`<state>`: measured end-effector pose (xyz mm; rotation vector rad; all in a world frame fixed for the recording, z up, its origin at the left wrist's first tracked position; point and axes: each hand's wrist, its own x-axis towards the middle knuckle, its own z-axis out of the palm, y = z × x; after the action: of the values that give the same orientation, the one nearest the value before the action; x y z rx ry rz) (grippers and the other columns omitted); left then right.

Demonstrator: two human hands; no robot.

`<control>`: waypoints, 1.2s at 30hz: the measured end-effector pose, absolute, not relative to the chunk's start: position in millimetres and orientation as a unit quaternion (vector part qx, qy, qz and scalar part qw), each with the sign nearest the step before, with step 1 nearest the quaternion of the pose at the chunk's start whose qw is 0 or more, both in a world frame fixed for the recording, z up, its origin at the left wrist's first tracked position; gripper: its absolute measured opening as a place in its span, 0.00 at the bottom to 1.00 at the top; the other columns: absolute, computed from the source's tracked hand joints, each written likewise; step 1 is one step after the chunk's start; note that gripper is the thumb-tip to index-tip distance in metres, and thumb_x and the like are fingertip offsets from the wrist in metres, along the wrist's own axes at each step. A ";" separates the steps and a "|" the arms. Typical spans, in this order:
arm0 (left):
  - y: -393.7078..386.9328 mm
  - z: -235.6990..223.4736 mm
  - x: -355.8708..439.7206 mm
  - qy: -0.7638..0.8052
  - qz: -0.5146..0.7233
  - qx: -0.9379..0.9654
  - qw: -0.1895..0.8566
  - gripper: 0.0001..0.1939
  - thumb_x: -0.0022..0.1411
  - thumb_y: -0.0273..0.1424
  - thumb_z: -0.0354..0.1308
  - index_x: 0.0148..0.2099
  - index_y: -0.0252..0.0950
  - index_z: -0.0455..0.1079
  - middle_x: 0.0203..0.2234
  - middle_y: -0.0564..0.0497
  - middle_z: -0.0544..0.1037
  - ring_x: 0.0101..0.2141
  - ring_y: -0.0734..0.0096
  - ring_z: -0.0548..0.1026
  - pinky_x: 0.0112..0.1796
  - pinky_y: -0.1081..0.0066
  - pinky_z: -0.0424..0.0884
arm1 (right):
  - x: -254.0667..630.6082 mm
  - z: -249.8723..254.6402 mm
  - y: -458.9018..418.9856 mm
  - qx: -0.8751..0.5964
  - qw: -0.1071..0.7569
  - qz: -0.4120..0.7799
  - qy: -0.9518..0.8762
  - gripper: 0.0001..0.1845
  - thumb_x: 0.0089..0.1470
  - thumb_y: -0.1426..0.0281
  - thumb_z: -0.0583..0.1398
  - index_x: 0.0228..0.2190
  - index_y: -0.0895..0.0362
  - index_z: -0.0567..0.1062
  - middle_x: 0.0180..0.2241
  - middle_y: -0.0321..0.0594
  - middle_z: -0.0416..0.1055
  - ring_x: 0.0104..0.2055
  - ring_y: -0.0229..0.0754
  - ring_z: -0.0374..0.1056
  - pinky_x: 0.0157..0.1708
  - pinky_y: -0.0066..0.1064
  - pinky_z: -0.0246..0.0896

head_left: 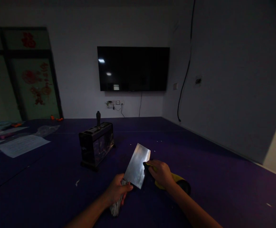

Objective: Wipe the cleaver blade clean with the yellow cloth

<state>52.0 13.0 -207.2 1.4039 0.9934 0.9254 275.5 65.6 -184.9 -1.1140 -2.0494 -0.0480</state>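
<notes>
My left hand (117, 190) is closed round the pale handle of a steel cleaver (137, 165), whose wide blade points up and away over the purple surface. My right hand (159, 172) is closed on a yellow and dark cloth (177, 182) and presses it against the blade's right edge. The cloth trails back along my right wrist.
A dark knife block (95, 145) with one black handle sticking up stands just beyond the cleaver, to the left. Papers (21, 145) and plastic lie at the far left of the purple surface (211, 177). A black screen (133, 68) hangs on the white wall.
</notes>
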 end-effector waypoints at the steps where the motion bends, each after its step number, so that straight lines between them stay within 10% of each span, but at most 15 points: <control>1: 13.0 -207.3 52.1 0.422 0.391 0.596 0.560 0.19 0.44 0.42 0.60 0.31 0.35 0.59 0.10 0.62 0.61 0.08 0.83 0.57 0.12 0.79 0.56 | 276.4 -184.8 66.3 -0.440 0.393 -0.025 -0.807 0.16 0.47 0.73 0.52 0.35 0.52 0.76 0.34 0.37 0.75 0.34 0.40 0.71 0.35 0.30 0.65; 36: 10.2 -205.6 51.0 0.427 0.378 0.603 0.558 0.20 0.44 0.42 0.60 0.32 0.35 0.58 0.10 0.63 0.61 0.08 0.83 0.57 0.11 0.80 0.55 | 282.6 -187.5 72.8 -0.459 0.411 0.005 -0.787 0.18 0.48 0.73 0.51 0.39 0.55 0.75 0.38 0.41 0.74 0.38 0.43 0.71 0.40 0.34 0.65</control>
<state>51.0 10.2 -205.6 1.4219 1.0062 0.8914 282.6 72.8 -187.5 -1.1545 -1.9816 0.0116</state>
